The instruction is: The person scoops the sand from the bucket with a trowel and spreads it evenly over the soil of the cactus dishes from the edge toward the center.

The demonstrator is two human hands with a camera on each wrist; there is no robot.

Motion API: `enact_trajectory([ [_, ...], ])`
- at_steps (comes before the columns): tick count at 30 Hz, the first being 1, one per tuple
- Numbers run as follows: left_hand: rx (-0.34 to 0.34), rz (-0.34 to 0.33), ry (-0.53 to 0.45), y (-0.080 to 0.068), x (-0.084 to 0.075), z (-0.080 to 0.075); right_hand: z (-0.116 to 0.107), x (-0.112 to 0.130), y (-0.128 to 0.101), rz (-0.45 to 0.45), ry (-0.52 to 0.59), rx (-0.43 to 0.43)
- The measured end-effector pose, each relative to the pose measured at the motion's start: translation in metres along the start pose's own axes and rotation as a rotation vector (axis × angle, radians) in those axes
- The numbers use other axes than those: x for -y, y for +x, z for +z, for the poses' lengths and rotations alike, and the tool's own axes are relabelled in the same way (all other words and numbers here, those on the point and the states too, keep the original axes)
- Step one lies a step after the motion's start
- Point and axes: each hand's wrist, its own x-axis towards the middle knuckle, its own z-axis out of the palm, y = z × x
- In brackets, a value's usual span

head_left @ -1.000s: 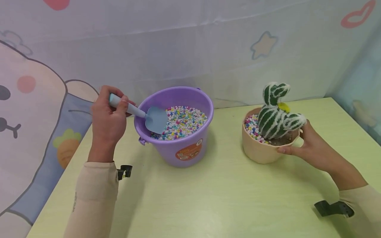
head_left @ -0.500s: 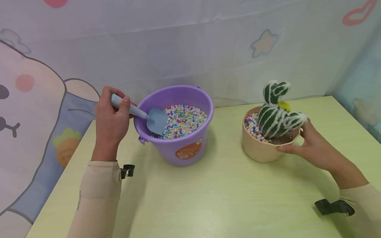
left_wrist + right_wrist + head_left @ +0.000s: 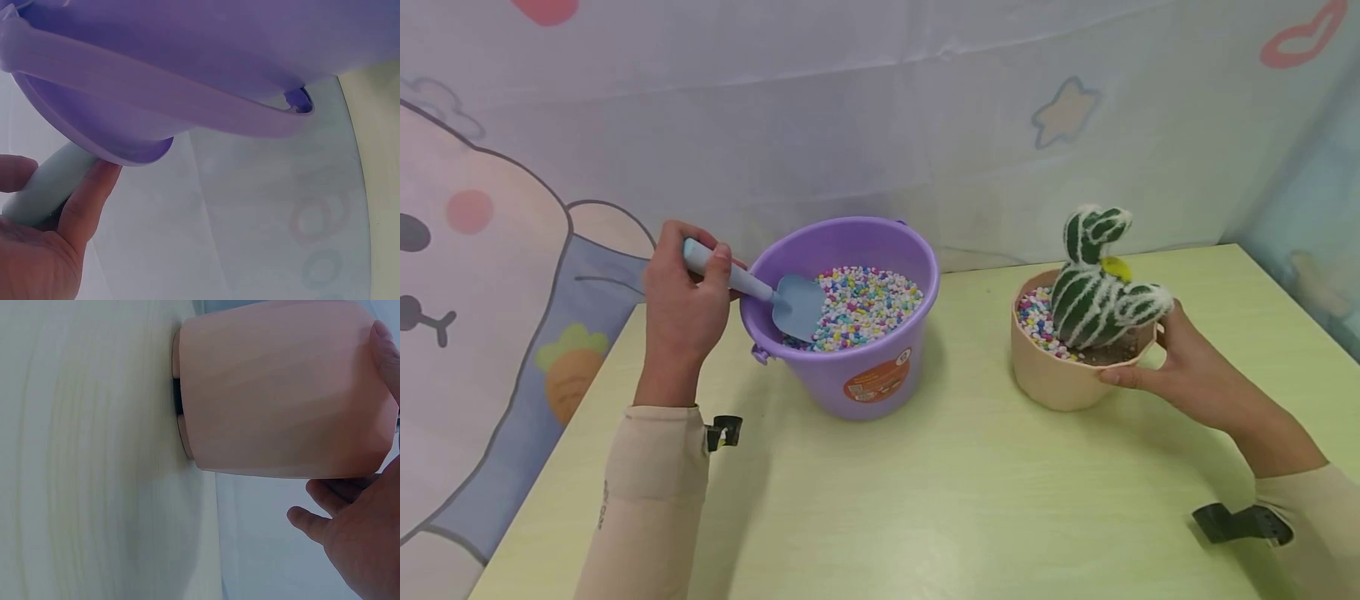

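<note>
Left of centre, the left hand (image 3: 688, 300) curls its fingers round a pale blue trowel (image 3: 797, 307), its blade slanting down to colourful pebbles (image 3: 880, 300) inside the purple bucket (image 3: 816, 383). Towards the right edge, a beige pot (image 3: 1056, 382) holding a striped cactus (image 3: 1084, 310) stands on the tabletop (image 3: 925, 500), the right hand (image 3: 1198, 379) gripping its side between thumb and fingers.

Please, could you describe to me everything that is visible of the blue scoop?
The blue scoop looks like plastic, with a thick rounded handle, a narrow neck and a broad blade. The left hand grips the handle, which slants down across the rim of the purple bucket. The blade is inside the bucket, tilted, at the colourful pebbles; whether its tip is buried, I cannot tell.
</note>
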Motion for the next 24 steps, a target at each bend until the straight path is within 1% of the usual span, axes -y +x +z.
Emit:
enact_trajectory([
  [4, 0.001, -0.005, 0.041, 0.001, -0.001, 0.001, 0.000, 0.000, -0.001, 0.009, -0.004, 0.001],
  [9, 0.004, -0.032, 0.117, 0.001, -0.003, 0.001, 0.000, 0.001, -0.001, 0.015, -0.008, 0.002],
  [14, 0.033, -0.051, 0.201, 0.001, -0.005, 0.000, 0.000, 0.002, -0.001, 0.009, 0.000, 0.004],
  [19, 0.057, -0.099, 0.284, 0.001, -0.010, 0.001, 0.000, 0.003, 0.000, 0.023, -0.001, 0.011],
  [24, 0.065, -0.146, 0.307, 0.003, -0.015, 0.004, 0.000, 0.004, -0.002, 0.025, -0.003, 0.005],
])
